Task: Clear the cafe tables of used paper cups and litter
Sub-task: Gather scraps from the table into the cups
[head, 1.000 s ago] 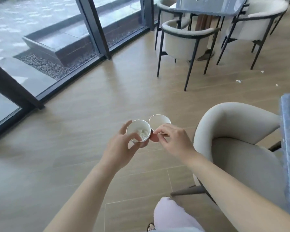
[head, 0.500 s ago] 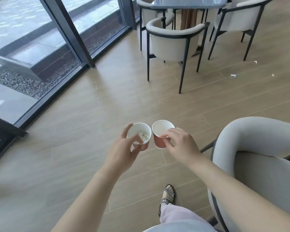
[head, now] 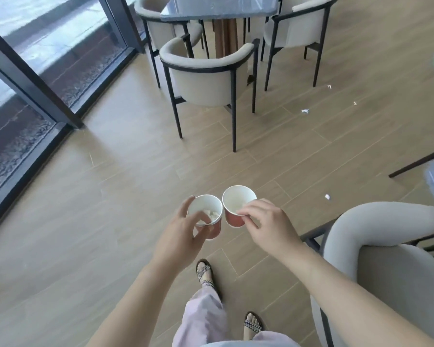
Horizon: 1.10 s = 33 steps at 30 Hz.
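Observation:
I carry two red paper cups with white insides over the wooden floor. My left hand (head: 183, 232) grips the left cup (head: 207, 209), thumb over its rim; crumpled white paper scraps lie inside it. My right hand (head: 266, 224) pinches the near rim of the right cup (head: 237, 199), which holds a pale scrap at its bottom. The two cups are upright and almost touch side by side.
Several white litter scraps lie on the floor: one (head: 327, 196) near the right, others (head: 305, 111) further ahead. A grey armchair (head: 376, 246) stands close on my right. Ahead stand a dark table (head: 218, 8) and chairs (head: 206, 78). Glass wall frame (head: 35, 81) on the left.
I have stepped forward and the view has tilted down; my feet now show. The far chairs are nearer. Both hands keep their cups, held side by side.

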Tool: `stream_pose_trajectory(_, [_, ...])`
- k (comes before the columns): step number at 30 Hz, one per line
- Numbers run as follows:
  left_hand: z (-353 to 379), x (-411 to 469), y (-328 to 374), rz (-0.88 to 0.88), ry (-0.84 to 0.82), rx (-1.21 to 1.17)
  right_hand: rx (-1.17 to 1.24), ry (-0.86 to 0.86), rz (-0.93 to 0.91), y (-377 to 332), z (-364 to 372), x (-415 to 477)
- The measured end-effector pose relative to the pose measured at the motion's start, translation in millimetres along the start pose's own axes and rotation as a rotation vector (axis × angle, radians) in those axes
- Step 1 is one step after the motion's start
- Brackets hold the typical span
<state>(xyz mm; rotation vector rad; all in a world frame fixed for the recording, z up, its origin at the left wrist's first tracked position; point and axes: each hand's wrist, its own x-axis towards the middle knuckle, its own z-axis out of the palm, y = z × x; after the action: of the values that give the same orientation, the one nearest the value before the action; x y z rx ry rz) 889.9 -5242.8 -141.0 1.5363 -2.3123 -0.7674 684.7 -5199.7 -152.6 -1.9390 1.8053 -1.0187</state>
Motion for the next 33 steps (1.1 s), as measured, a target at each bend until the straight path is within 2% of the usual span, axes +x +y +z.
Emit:
stream_pose_trajectory(8, [-13, 183, -10, 0.207, -0.113, -0.047, -0.051, 0.164, 0.172, 50, 2, 120])
stream_pose_trajectory(15, [-19, 315, 22, 0.444, -0.217, 0.016, -0.097, 0.340, 0.370, 89, -17, 190])
stream_pose_trajectory(23, [27, 421, 93, 0.661, -0.392, -0.004, -0.173, 0.526, 0.598, 145, -54, 213])
stream_pose_trajectory(33, [122, 541, 230, 0.846, -0.549, 0.025, -0.267, 0.675, 0.778, 277, -143, 236])
